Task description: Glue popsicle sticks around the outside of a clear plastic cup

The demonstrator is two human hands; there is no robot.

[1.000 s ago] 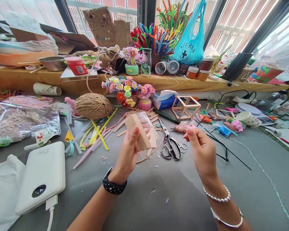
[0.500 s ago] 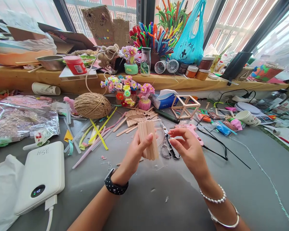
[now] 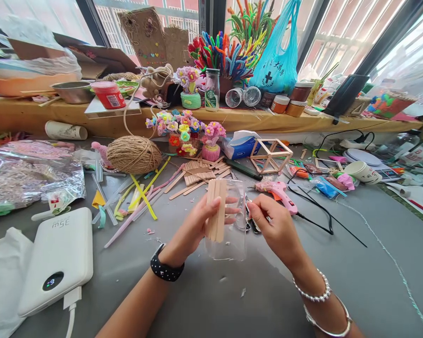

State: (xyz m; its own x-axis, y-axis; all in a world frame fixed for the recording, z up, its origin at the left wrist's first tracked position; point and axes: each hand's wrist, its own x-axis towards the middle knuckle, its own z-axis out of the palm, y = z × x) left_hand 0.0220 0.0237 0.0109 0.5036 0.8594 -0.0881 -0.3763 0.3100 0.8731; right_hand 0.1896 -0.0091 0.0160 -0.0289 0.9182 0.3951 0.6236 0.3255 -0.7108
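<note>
My left hand (image 3: 197, 225) is closed round a bundle of wooden craft sticks (image 3: 216, 209), held upright inside a clear plastic wrapper (image 3: 232, 241). Its wrist wears a black watch. My right hand (image 3: 273, 225) pinches the right edge of that wrapper, fingers together. Scissors (image 3: 248, 220) lie on the grey table just behind the two hands, partly hidden. A pink glue gun (image 3: 277, 190) rests beyond my right hand. More loose craft sticks (image 3: 197, 174) lie further back.
A white power bank (image 3: 56, 260) sits at the left, a ball of twine (image 3: 134, 154) behind it, a wooden stick cube (image 3: 270, 156) at the back. Pipe-cleaner flowers, jars and a blue bag (image 3: 277, 56) crowd the shelf. Black cables (image 3: 324, 220) run on the right.
The stick bundle has turned upright and dropped lower. My right hand moved left from open air and took hold of the wrapper's edge.
</note>
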